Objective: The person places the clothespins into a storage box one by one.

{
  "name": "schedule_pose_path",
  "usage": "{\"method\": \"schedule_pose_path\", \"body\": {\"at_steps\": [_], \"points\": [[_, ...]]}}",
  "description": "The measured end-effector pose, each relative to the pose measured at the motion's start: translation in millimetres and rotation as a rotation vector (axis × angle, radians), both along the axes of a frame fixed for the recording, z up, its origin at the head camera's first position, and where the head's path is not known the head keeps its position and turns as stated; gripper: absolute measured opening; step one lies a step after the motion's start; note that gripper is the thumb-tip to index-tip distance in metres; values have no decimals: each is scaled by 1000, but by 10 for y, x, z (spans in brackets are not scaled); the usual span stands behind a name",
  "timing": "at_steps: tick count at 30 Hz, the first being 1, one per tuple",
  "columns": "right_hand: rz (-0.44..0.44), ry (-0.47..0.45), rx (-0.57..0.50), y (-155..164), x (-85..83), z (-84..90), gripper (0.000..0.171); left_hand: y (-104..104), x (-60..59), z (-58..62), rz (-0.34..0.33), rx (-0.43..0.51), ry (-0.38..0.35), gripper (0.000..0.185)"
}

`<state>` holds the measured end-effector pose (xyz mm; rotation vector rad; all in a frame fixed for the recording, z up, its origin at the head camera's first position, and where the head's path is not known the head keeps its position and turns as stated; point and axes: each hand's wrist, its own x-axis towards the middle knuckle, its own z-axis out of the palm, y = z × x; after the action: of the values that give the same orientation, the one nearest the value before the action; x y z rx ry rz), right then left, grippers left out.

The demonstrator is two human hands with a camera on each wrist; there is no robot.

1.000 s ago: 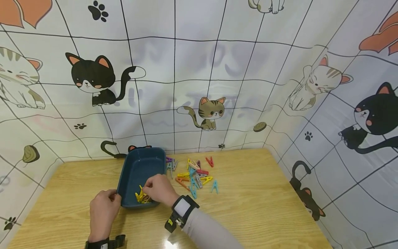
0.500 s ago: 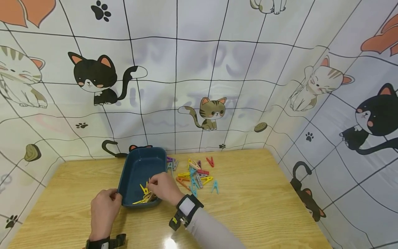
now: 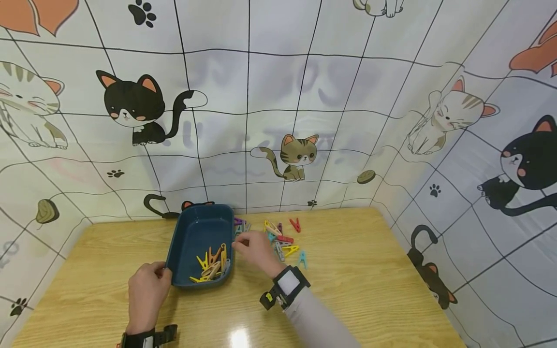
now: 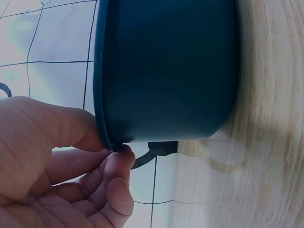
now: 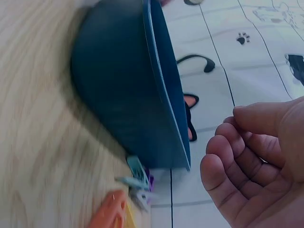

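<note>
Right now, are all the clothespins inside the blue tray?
No, several clothespins lie on the table, right of the blue tray.

The head view looks down and forward; the wrist views (much closer, turned sideways) share the blue bin (image 4: 166, 71).

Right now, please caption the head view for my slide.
Left hand pinches a dark-blue bin holding clothespins; right hand hovers beside it, near loose clothespins.
</note>
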<state>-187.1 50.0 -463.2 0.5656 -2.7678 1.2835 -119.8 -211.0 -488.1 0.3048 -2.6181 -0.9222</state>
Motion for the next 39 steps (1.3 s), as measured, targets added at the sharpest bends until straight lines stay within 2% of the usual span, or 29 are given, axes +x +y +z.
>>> {"method": "schedule_pose_path", "body": {"at_steps": [7, 14, 24, 30, 39], "points": [[-31, 76, -7, 281, -6, -60, 14, 6, 1, 12, 4, 3, -2, 21], [-80, 31, -37, 483, 19, -146, 13, 5, 4, 21, 4, 0, -3, 21], [-194, -30, -55, 661, 20, -333, 10, -2, 6, 14, -2, 0, 2, 22], [-226, -5, 7, 753, 37, -407, 10, -5, 8, 8, -3, 8, -4, 22], [-246, -98, 119, 808, 61, -427, 11, -8, 10, 1, -2, 1, 6, 22]]}}
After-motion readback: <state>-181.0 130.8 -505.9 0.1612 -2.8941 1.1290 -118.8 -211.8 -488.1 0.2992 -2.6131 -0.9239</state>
